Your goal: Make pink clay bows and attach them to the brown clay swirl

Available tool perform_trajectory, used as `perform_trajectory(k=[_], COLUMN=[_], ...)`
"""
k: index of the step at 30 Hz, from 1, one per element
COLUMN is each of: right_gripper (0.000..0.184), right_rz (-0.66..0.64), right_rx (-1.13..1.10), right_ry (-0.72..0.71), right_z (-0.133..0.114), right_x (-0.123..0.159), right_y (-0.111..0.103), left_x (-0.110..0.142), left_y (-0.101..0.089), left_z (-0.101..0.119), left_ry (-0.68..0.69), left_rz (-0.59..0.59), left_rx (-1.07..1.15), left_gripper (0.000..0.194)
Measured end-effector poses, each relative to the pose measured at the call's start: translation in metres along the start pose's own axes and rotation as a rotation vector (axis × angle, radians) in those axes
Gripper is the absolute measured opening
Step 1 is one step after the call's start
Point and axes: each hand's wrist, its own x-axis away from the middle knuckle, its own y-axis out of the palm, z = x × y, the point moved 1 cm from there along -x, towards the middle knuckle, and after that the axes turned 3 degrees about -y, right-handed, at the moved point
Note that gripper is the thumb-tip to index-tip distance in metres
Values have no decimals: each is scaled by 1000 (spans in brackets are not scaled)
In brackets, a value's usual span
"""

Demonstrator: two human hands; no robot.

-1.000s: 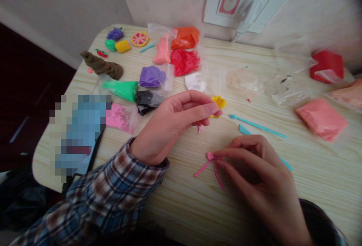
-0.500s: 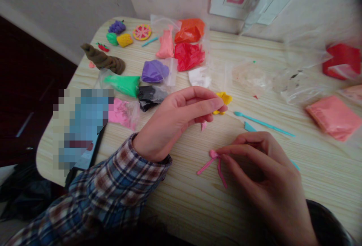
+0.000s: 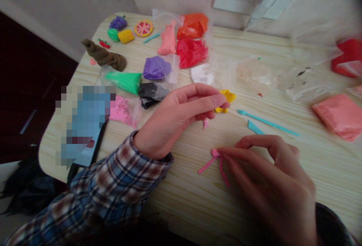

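My right hand [image 3: 266,170] pinches a small pink clay bow [image 3: 215,153] between thumb and forefinger, low over the wooden table. Two thin tails of the bow spread toward me. My left hand [image 3: 186,112] is raised beyond it, thumb pressed to the curled fingertips; whatever may be between them is hidden. Just behind those fingertips lies a piece of yellow clay [image 3: 227,99], partly covered from view. A pink clay scrap [image 3: 206,124] rests beneath the left hand. Past my right hand are a long blue modelling tool [image 3: 268,122] and a blue toothed clay knife [image 3: 255,127].
Bags of purple clay [image 3: 156,67], green clay [image 3: 124,82], black clay [image 3: 151,94] and red clay [image 3: 192,52] spread across the table [image 3: 181,189]. A phone [image 3: 87,155] lies at left. Brown twisted clay [image 3: 106,57] sits farther back. Pink-orange clay [image 3: 341,116] is at right.
The whole view has shifted slightly. My right hand has turned a little and moved slightly right, its pinch still on the bow. The left hand keeps its pose.
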Motion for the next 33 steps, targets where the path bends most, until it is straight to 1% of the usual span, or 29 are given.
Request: perform_trajectory(k=[5, 7, 10, 13, 17, 18, 20, 23, 26, 33], right_gripper=[20, 21, 19, 22, 26, 26, 29, 33, 33, 29], right_rz=[48, 57, 57, 32, 32, 18, -50, -116, -112, -92], right_rx=[-18, -19, -5, -22, -33, -17, 21, 50, 55, 41], right_ry=[-21, -3, 1, -44, -67, -86, -151, -203, -185, -132], right_z=[1, 3, 5, 6, 7, 8, 11, 15, 17, 18], right_x=[0, 2, 6, 8, 9, 9, 11, 13, 14, 14], right_y=[-3, -5, -8, -9, -11, -11, -12, -13, -13, -12], left_x=[-1, 0, 7, 20, 35, 37, 39, 40, 41, 44], left_y=[0, -1, -2, -4, -7, -7, -7, -7, -6, -6], left_z=[1, 2, 2, -1, -12, -14, -18, -20, -22, -25], left_ry=[5, 46, 175, 308, 355, 365, 401, 479, 535, 539], left_rz=[16, 21, 19, 9, -89, -113, -139, -153, -168, -167], left_rx=[-24, -80, -269, -514, -856, -915, -999, -1087, -1154, -1251], left_gripper=[12, 12, 9, 9, 6, 7, 11, 18, 23, 35])
